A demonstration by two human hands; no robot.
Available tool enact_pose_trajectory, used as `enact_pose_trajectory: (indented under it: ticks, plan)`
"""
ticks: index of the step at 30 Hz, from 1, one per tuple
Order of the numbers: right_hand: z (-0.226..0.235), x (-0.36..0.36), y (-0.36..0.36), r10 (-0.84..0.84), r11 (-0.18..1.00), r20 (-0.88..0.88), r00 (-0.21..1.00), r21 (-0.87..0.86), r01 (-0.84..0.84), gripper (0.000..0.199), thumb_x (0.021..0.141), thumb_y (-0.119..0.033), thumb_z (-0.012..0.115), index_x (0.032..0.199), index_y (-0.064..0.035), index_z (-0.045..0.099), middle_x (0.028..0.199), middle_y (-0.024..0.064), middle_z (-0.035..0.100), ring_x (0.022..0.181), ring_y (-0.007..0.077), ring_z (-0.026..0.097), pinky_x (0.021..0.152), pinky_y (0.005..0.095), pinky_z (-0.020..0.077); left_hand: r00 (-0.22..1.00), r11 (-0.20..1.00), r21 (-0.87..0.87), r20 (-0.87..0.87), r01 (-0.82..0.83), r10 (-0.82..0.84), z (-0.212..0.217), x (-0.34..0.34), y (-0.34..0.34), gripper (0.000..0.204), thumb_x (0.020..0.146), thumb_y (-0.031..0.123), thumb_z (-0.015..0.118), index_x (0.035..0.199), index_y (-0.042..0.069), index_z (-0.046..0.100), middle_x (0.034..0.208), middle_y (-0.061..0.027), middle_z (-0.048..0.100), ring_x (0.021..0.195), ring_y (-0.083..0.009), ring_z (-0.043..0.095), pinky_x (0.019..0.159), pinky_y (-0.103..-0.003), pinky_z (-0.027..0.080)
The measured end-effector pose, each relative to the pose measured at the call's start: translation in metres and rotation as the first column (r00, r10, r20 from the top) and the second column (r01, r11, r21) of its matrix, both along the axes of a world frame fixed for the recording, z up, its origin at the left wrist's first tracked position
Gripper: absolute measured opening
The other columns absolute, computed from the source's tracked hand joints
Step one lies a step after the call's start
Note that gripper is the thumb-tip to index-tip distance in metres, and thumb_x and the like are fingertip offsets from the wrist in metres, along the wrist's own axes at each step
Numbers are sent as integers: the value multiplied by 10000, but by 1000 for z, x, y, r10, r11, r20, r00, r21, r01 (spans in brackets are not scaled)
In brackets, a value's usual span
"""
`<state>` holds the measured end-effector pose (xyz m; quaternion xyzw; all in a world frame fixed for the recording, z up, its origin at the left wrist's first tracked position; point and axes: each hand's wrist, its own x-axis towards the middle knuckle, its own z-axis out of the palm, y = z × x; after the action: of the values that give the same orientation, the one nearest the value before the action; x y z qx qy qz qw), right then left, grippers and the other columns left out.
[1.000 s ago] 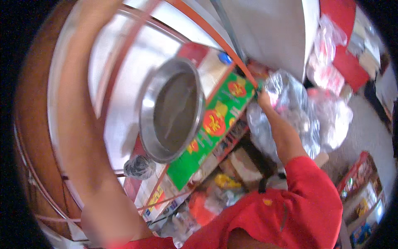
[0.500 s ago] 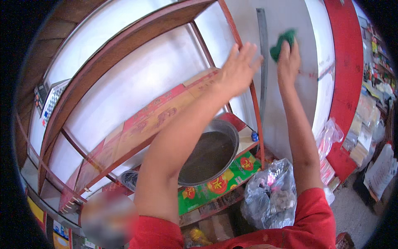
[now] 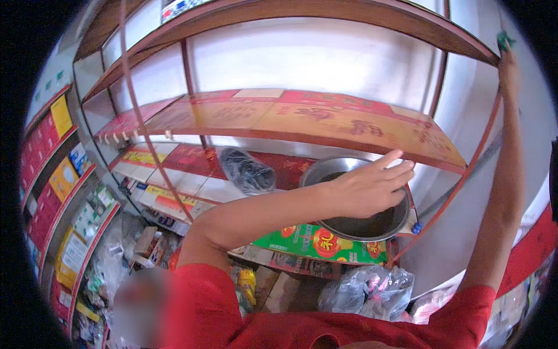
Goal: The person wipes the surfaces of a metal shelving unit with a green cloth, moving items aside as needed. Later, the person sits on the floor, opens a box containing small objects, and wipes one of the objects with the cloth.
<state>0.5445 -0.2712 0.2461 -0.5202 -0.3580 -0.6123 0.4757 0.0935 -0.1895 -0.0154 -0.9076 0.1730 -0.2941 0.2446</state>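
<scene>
The green cloth (image 3: 504,41) is a small crumpled bundle at the far upper right, set against the pale wall (image 3: 465,232); its folds show no clear long axis, though a short tuft juts toward the upper left and the rest spreads a little to the right. It sits at the fingertip end of the right hand (image 3: 508,65), beyond the knuckles and in line with the raised forearm, which runs almost straight up. That hand is closed around the lower part of the cloth, with the upper part sticking out past the fingers; whether the cloth presses on the wall cannot be told. The left hand (image 3: 375,185) has nothing in it, its fingers loosely spread and pointing right, and it covers part of the metal basin (image 3: 318,170) of dark liquid on the lower shelf. The rack's red-brown post (image 3: 447,203) slants up between the 2 arms, and the end of the upper shelf (image 3: 325,13) comes up just beside the right wrist. Below that runs the cardboard-covered middle shelf (image 3: 325,119). A dark bundle in clear plastic (image 3: 249,171) lies left of the basin, a small blue object (image 3: 417,228) to its right, a green printed sheet (image 3: 302,244) along the front, and a clear plastic bag (image 3: 369,291) below.
</scene>
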Motion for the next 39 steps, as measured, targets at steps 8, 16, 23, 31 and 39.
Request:
enact_pose_trajectory:
  ticks: [8, 16, 23, 31, 39]
  plan:
    - [-73, -69, -22, -251, 966, -226, 941, -125, 228, 358, 960, -314, 459, 1168, -66, 612, 994, 235, 651, 920, 403, 634, 772, 482, 488, 934, 930, -232, 149, -285, 324, -12, -138, 63, 345, 761, 168, 665, 1093, 76, 639, 1304, -177, 499, 1298, -337, 405, 1120, -534, 236]
    - [-74, -224, 51, -267, 963, -55, 962, 27, 269, 299, 940, -138, 483, 1211, -55, 578, 1209, 187, 588, 1122, 339, 560, 930, 433, 473, 842, 797, -398, 102, -454, 530, -52, -249, 74, 346, 713, 125, 711, 1053, 74, 670, 1300, -147, 515, 1309, -331, 390, 1110, -528, 256]
    - [-67, -279, 111, -297, 939, 46, 954, 198, 282, 263, 758, -41, 573, 1013, -1, 626, 973, 189, 618, 965, 362, 575, 870, 443, 440, 739, 659, -526, 81, -538, 669, -98, -356, 75, 328, 722, 106, 691, 1047, 63, 673, 1283, -159, 525, 1297, -348, 401, 1104, -530, 263]
    - [-60, -400, 180, -183, 974, 137, 973, 162, 160, 336, 707, -5, 590, 1043, 1, 612, 1024, 200, 585, 1022, 367, 544, 862, 466, 430, 673, 560, -589, 38, -582, 739, -120, -425, 65, 311, 750, 90, 666, 1057, 40, 665, 1277, -190, 525, 1289, -381, 396, 1101, -531, 255]
    - [-67, -495, 241, 9, 968, 165, 986, 247, -50, 396, 742, 41, 587, 1137, 22, 586, 1113, 248, 569, 1136, 395, 492, 941, 478, 401, 590, 415, -675, -38, -610, 806, -174, -487, 54, 310, 743, 101, 679, 1045, 32, 669, 1277, -189, 525, 1268, -386, 408, 1098, -528, 259]
